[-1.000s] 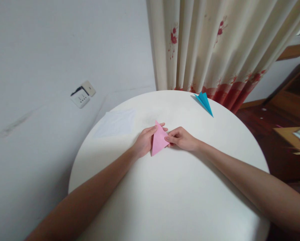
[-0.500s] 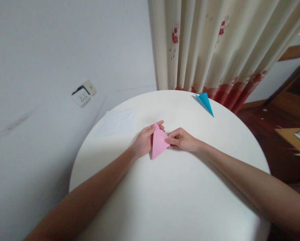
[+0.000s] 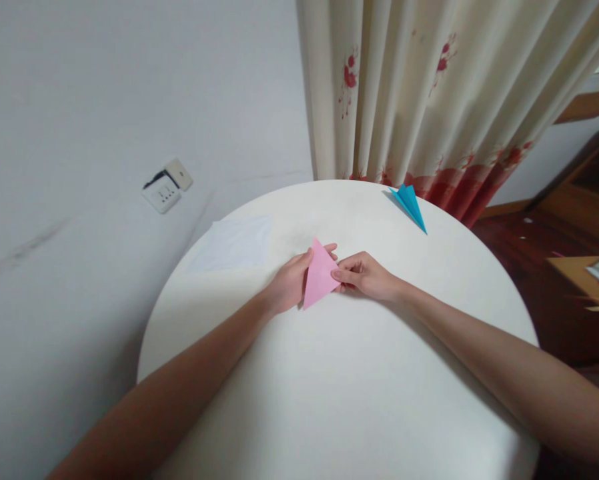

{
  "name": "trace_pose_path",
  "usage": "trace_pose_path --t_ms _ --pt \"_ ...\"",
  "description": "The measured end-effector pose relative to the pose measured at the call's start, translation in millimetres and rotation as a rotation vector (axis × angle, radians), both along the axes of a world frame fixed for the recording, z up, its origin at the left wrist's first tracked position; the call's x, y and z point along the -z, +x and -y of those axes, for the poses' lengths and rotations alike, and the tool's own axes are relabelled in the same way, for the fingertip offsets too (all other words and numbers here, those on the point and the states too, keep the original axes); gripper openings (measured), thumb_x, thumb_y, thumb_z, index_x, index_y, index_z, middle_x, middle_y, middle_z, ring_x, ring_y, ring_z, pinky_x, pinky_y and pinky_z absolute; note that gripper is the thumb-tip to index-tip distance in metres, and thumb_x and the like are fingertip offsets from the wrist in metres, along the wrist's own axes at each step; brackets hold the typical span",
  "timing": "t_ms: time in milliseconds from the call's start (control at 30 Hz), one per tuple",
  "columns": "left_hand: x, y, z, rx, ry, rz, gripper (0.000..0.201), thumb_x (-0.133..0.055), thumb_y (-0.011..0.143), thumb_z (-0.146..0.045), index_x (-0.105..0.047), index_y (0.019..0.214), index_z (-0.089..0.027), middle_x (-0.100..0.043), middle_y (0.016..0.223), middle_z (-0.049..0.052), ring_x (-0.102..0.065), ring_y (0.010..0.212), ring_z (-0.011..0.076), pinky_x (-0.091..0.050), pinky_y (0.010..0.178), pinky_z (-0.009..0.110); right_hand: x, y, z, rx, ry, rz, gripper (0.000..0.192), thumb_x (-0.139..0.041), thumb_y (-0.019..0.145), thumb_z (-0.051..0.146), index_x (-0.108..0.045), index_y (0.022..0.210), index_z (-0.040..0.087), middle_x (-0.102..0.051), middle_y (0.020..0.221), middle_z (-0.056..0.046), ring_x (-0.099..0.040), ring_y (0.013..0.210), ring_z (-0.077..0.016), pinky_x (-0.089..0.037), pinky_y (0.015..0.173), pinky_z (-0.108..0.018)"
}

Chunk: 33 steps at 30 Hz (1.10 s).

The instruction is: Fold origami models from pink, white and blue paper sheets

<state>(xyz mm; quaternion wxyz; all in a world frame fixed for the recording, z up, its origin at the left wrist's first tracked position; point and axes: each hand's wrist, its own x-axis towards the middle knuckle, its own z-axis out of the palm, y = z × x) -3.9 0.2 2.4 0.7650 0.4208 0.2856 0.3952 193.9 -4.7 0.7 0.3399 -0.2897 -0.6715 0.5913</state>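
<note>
A piece of pink paper (image 3: 320, 279), folded into a triangle, is held between both hands just above the middle of the table. My left hand (image 3: 293, 282) grips its left side, the thumb on top near the upper corner and the fingers behind it. At the right corner, my right hand (image 3: 360, 275) pinches the paper between thumb and fingers. The fingers beneath the paper are partly hidden.
The round white table (image 3: 299, 400) stands against the wall. A blue paper plane (image 3: 410, 208) rests near its far right edge, and a thin white sheet (image 3: 234, 243) lies at the far left. Behind hangs a curtain (image 3: 394, 87); a wall socket (image 3: 163, 193) is at left.
The pink paper has shifted slightly up and to the right, and its lower tip has risen. Both hands keep their hold on it.
</note>
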Motion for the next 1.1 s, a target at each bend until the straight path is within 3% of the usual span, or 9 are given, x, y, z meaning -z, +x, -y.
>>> trace_pose_path --t_ms 133,267,367,567,633,833,1100 --pt "7.6 3 0 -0.026 0.078 -0.153 0.050 -0.065 0.085 -0.053 -0.070 0.108 -0.008 -0.073 0.098 0.016 -0.068 0.084 0.0230 -0.050 0.076 0.031 -0.3 1 -2 0.050 0.032 -0.002 0.047 -0.062 0.083 0.057 -0.068 0.067 0.013 -0.057 0.061 -0.001 -0.043 0.055 -0.0096 -0.030 0.053 -0.026" --pt "13.9 2 -1 -0.089 0.196 -0.303 0.050 -0.067 0.082 -0.055 -0.072 0.089 -0.007 -0.072 0.081 0.013 -0.065 0.068 0.0186 -0.046 0.064 0.028 1.8 1 -3 0.055 0.022 0.015 0.047 -0.061 0.085 0.056 -0.066 0.067 0.013 -0.056 0.061 -0.001 -0.043 0.055 -0.0096 -0.030 0.053 -0.026" --pt "16.3 0 -2 -0.111 0.251 -0.348 0.049 -0.065 0.083 -0.057 -0.073 0.085 -0.008 -0.072 0.079 0.012 -0.063 0.065 0.0170 -0.045 0.062 0.027 2.4 -1 -2 0.075 0.039 0.040 0.047 -0.059 0.086 0.056 -0.064 0.067 0.013 -0.054 0.059 0.000 -0.041 0.054 -0.0091 -0.028 0.052 -0.025" --pt "14.2 2 -1 -0.239 0.339 -0.468 0.045 -0.068 0.080 -0.055 -0.073 0.077 -0.010 -0.068 0.069 0.006 -0.056 0.059 0.0131 -0.038 0.054 0.024 3.9 -11 0 0.242 0.080 0.076 0.051 -0.056 0.086 0.058 -0.054 0.058 0.015 -0.048 0.055 0.003 -0.036 0.051 -0.0078 -0.026 0.050 -0.025" --pt "12.9 2 0 -0.229 0.333 -0.438 0.041 -0.071 0.079 -0.051 -0.075 0.078 -0.010 -0.069 0.073 0.007 -0.059 0.065 0.0148 -0.041 0.059 0.025 4.2 -12 1 0.236 0.087 0.073 0.052 -0.055 0.087 0.058 -0.053 0.058 0.015 -0.049 0.056 0.002 -0.037 0.052 -0.0081 -0.026 0.050 -0.025" --pt "8.3 2 0 -0.184 0.161 -0.120 0.045 -0.072 0.081 -0.046 -0.071 0.112 -0.013 -0.070 0.083 0.007 -0.062 0.072 0.0157 -0.046 0.069 0.027 1.4 -9 4 0.142 0.062 0.078 0.051 -0.056 0.086 0.058 -0.057 0.060 0.014 -0.051 0.054 0.001 -0.038 0.050 -0.0083 -0.026 0.049 -0.025" --pt "0.8 1 1 -0.263 0.053 0.055 0.037 -0.079 0.076 -0.040 -0.073 0.100 -0.013 -0.065 0.088 0.004 -0.060 0.073 0.0122 -0.048 0.068 0.024 1.8 -12 8 0.097 0.046 0.053 0.051 -0.058 0.085 0.059 -0.060 0.063 0.013 -0.051 0.054 0.000 -0.039 0.051 -0.0084 -0.027 0.049 -0.025"
